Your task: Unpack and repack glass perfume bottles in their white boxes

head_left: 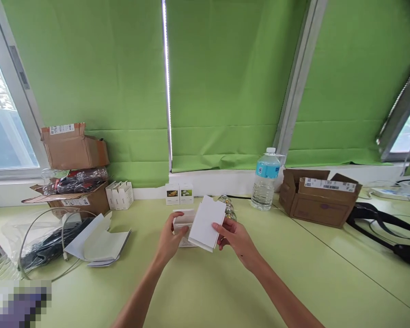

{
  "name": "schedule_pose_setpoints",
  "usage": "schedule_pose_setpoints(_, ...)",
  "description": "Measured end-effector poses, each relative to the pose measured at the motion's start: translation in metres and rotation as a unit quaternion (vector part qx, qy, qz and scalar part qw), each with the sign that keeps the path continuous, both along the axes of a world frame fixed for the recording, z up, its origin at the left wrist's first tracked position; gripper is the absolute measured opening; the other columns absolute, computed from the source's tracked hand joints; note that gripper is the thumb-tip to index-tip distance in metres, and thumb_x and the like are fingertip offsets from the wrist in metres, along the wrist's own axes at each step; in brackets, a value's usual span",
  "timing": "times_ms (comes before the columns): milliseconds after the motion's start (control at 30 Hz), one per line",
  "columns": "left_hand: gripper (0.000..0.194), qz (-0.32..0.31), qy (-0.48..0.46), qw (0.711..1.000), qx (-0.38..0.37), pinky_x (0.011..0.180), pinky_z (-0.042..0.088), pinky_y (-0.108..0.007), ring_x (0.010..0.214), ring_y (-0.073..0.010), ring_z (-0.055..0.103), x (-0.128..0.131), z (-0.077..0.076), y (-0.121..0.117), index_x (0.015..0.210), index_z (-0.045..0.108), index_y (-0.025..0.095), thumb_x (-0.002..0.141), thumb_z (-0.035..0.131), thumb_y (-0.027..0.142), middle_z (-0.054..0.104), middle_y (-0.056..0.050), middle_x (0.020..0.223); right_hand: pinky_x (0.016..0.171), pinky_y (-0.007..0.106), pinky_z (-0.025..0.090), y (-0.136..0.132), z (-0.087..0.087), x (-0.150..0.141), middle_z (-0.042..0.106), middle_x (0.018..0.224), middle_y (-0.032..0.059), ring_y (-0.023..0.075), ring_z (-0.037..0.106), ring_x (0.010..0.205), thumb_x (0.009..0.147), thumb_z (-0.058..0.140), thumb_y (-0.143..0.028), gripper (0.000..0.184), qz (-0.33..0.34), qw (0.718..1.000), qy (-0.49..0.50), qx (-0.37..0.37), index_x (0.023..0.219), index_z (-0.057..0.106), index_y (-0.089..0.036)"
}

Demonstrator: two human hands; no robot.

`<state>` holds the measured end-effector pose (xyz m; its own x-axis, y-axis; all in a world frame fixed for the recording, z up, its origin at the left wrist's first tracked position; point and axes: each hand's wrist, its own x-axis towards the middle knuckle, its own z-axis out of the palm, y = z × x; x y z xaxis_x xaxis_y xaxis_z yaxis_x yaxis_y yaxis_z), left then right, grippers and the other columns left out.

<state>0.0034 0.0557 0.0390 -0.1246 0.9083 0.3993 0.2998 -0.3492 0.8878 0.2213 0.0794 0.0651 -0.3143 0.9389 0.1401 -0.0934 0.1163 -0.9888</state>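
White packet in right fingers, open box in left

White packet (207, 223) mid-frame, just below centre, long axis slanting upper right to lower left. Right hand (237, 239) nearer: thumb pressed on its face, other fingers curled behind, clamped at the right edge. Open box (183, 219), also white, just left of packet, partly covered by it; contact between them can't tell. Left hand (169, 239) closed round its left side, thumb toward the packet

Shiny stack (229, 207) behind right hand, partly hidden. Two picture boxes (179, 194) above the open box, captions too small to read

Water bottle (266, 180) right of centre, blue label, writing not legible. Cardboard box (317, 205) at right: white barcode label, purple logo, brand unreadable. Upper carton (68, 148) at left of frame: white label, text too small
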Motion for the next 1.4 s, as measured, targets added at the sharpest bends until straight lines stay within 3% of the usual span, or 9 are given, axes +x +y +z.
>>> schedule_pose_setpoints(300,0.030,-0.121,-0.011,0.991,-0.055,0.088,0.049,-0.036,0.096,-0.0203,0.065,-0.002,0.013,-0.035,0.108,0.048,0.023,0.082,0.063,0.027,0.068,-0.004,0.106,0.052,0.031,0.054,-0.020,0.018,-0.006,0.069,0.085,0.0064,0.0159,0.059,0.062,0.072,0.074,-0.050,0.047,-0.006,0.995,0.086,0.046,0.105,0.066,-0.017)
schedule_pose_setpoints(433,0.033,-0.181,-0.026,0.980,-0.083,0.093,0.047,-0.039,0.105,-0.0225,0.063,0.002,0.018,-0.039,0.111,0.047,0.022,0.082,0.064,0.023,0.066,-0.009,0.116,0.055,0.032,0.054,-0.025,0.014,-0.013,0.069,0.093,0.0070,0.0188,0.061,0.072,0.073,0.075,-0.044,0.042,-0.014,0.992,0.105,0.074,0.105,0.065,-0.019)
schedule_pose_setpoints(600,0.028,-0.196,-0.027,0.977,-0.085,0.091,0.048,-0.039,0.103,-0.0223,0.064,0.000,0.016,-0.041,0.104,0.045,0.022,0.083,0.064,0.022,0.066,-0.009,0.116,0.066,0.034,0.053,-0.018,0.005,-0.013,0.070,0.097,0.0084,0.0222,0.062,0.083,0.075,0.073,-0.043,0.041,-0.039,0.990,0.056,0.121,0.108,0.064,-0.019)
schedule_pose_setpoints(800,0.028,-0.181,-0.009,0.981,-0.069,0.086,0.049,-0.037,0.093,-0.0187,0.065,-0.003,0.015,-0.038,0.095,0.037,0.024,0.083,0.062,0.023,0.068,-0.002,0.101,0.072,0.033,0.050,-0.010,0.003,-0.003,0.069,0.090,0.0052,0.0205,0.060,0.081,0.080,0.066,-0.046,0.033,-0.058,0.970,-0.101,0.212,0.100,0.067,-0.020)
schedule_pose_setpoints(1000,0.032,-0.100,0.045,0.993,-0.044,0.081,0.051,-0.035,0.086,-0.0166,0.066,0.002,0.015,-0.039,0.097,0.034,0.026,0.082,0.063,0.026,0.066,0.001,0.100,0.072,0.032,0.049,-0.012,0.003,-0.003,0.069,0.091,0.0042,0.0207,0.060,0.082,0.083,0.063,-0.045,0.029,-0.087,0.952,-0.165,0.244,0.100,0.067,-0.021)
schedule_pose_setpoints(1133,0.024,-0.079,0.105,0.991,-0.034,0.083,0.051,-0.036,0.091,-0.0183,0.065,0.001,0.012,-0.039,0.096,0.040,0.026,0.083,0.060,0.031,0.064,0.000,0.099,0.071,0.033,0.050,-0.016,0.003,-0.005,0.068,0.090,0.0043,0.0209,0.060,0.082,0.084,0.062,-0.045,0.029,-0.096,0.946,-0.174,0.258,0.101,0.065,-0.022)
schedule_pose_setpoints(1300,0.020,-0.068,0.139,0.988,-0.019,0.085,0.051,-0.036,0.091,-0.0176,0.062,0.001,0.010,-0.039,0.094,0.043,0.026,0.084,0.060,0.032,0.064,0.000,0.101,0.078,0.033,0.052,-0.024,0.006,-0.009,0.061,0.118,0.0052,0.0202,0.060,0.094,0.086,0.061,-0.040,0.049,-0.118,0.949,-0.097,0.277,0.130,0.045,-0.028)
schedule_pose_setpoints(1400,0.020,-0.060,0.152,0.987,-0.008,0.085,0.050,-0.036,0.090,-0.0171,0.061,0.001,0.010,-0.039,0.094,0.044,0.026,0.084,0.060,0.031,0.064,0.001,0.101,0.083,0.034,0.051,-0.026,0.008,-0.010,0.056,0.125,0.0059,0.0217,0.056,0.105,0.089,0.057,-0.037,0.040,-0.127,0.938,-0.088,0.310,0.127,0.048,-0.029)
